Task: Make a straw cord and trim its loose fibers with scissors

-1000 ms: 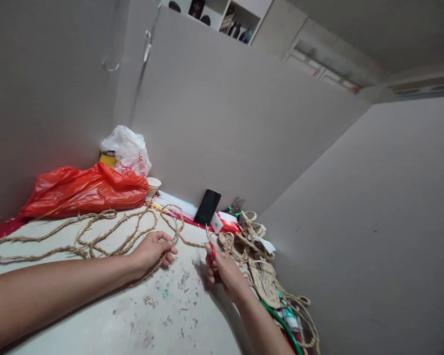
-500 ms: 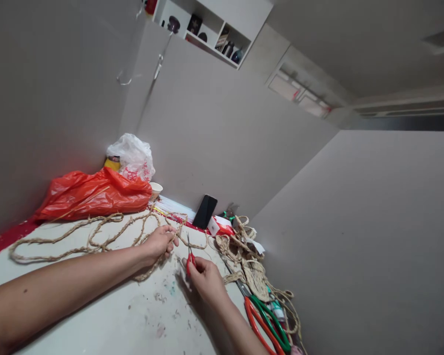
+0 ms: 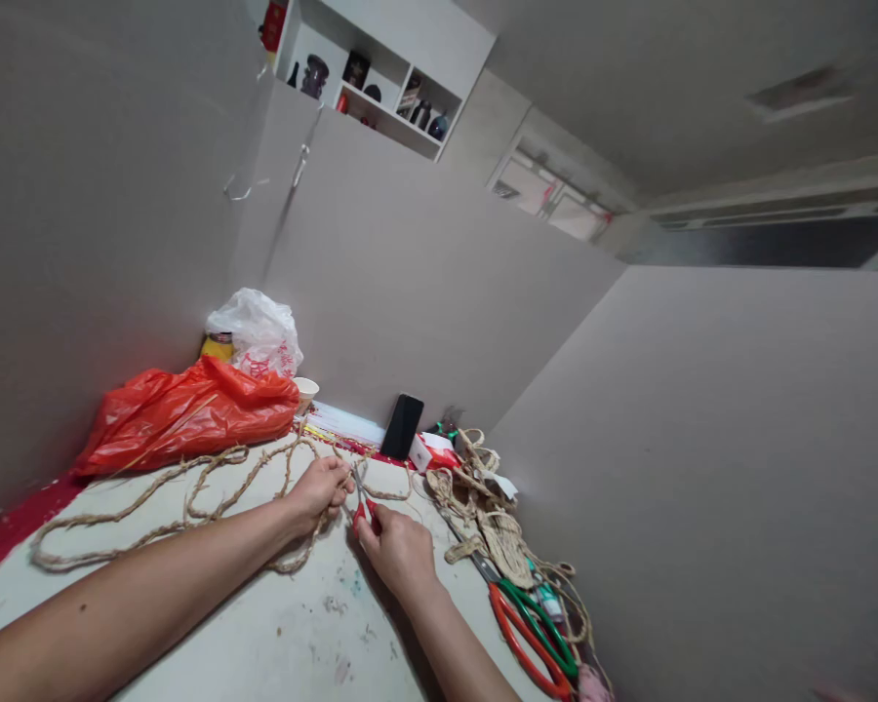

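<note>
My left hand point(image 3: 323, 490) is closed on a tan braided straw rope point(image 3: 128, 511), which lies in long loops across the white tabletop point(image 3: 263, 634). Small red-handled scissors point(image 3: 362, 507) are in my right hand point(image 3: 399, 551), with fingers through or around the handles. Their blades are parted and point up beside my left fingertips, close to the rope. Whether the blades touch the rope I cannot tell. More coiled straw braid point(image 3: 504, 541) lies right of my right hand, next to large shears point(image 3: 531, 634) with one orange and one green handle.
At the back left lie a red plastic bag point(image 3: 190, 414) and a white plastic bag point(image 3: 259, 331), beside a paper cup point(image 3: 305, 392). A black phone point(image 3: 402, 426) leans at the back edge near a red and white box point(image 3: 433, 451). Grey panels enclose the table.
My right hand has brought the scissors up and left to my left fingertips, and the blades have opened. My left hand keeps its hold on the rope. The view has shifted slightly.
</note>
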{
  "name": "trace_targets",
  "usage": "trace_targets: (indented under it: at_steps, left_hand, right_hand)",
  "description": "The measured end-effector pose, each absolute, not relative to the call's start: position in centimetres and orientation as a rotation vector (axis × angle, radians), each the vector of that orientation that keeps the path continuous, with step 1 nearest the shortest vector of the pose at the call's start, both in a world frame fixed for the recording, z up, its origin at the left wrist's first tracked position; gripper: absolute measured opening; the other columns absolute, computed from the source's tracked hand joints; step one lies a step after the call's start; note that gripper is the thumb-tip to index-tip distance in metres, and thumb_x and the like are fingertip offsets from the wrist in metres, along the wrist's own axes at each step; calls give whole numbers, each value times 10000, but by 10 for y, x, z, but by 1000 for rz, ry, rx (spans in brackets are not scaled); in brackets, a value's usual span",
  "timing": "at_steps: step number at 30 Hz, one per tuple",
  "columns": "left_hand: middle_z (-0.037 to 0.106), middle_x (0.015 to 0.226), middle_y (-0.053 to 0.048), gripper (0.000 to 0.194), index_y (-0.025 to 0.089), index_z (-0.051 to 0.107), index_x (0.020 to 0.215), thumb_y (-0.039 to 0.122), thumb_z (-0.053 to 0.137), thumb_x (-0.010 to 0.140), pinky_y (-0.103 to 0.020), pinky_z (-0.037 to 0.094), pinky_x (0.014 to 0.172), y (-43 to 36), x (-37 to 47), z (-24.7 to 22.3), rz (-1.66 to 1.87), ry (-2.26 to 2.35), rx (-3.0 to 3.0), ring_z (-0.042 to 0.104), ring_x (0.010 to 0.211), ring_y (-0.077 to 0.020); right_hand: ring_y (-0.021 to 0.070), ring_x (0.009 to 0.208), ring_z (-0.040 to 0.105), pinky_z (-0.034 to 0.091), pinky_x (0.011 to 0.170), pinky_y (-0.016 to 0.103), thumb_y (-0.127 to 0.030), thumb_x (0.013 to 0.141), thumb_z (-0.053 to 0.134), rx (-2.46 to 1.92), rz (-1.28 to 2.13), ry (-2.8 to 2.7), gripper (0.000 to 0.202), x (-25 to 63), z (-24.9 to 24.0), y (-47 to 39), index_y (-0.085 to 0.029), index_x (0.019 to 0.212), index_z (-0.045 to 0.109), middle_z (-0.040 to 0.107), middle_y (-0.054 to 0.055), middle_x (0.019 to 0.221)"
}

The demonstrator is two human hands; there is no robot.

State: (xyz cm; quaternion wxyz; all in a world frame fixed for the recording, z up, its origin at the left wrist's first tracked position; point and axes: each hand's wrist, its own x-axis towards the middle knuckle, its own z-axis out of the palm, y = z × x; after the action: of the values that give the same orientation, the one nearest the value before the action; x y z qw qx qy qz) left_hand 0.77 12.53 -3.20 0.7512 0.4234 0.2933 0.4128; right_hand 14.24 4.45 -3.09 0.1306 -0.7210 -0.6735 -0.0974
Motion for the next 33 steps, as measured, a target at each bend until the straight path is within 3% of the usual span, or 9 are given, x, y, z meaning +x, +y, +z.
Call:
trace_targets:
  at_steps: [12, 19, 33]
  left_hand:
    - [650, 740, -37, 167, 145, 497, 757, 180, 620, 650, -160, 271, 361, 130, -4, -23, 842, 609, 911, 405, 406, -34]
    - [604, 605, 9, 148, 152, 505, 764, 196, 622, 684, -162, 281, 358, 134, -3, -29, 844, 631, 932, 370, 362, -38]
    - [646, 644, -24, 146, 153, 500, 747, 232, 620, 719, -169, 306, 342, 141, 0, -39, 879, 718, 902, 387, 351, -41]
  right_hand:
    - [164, 639, 645, 278, 530, 248, -426, 881, 447, -2180, -274, -1922, 325, 144, -30, 47, -233, 724, 657, 710, 13, 683]
    - [213, 707, 658, 319, 580, 259, -463, 830, 499, -2142, -320, -2001, 312, 143, -29, 50, -208, 879, 672, 722, 66, 795]
    - [144, 582, 613, 220, 506, 254, -387, 882, 470, -2122, -254, -2002, 320, 152, -39, 59, -233, 684, 669, 698, 16, 637]
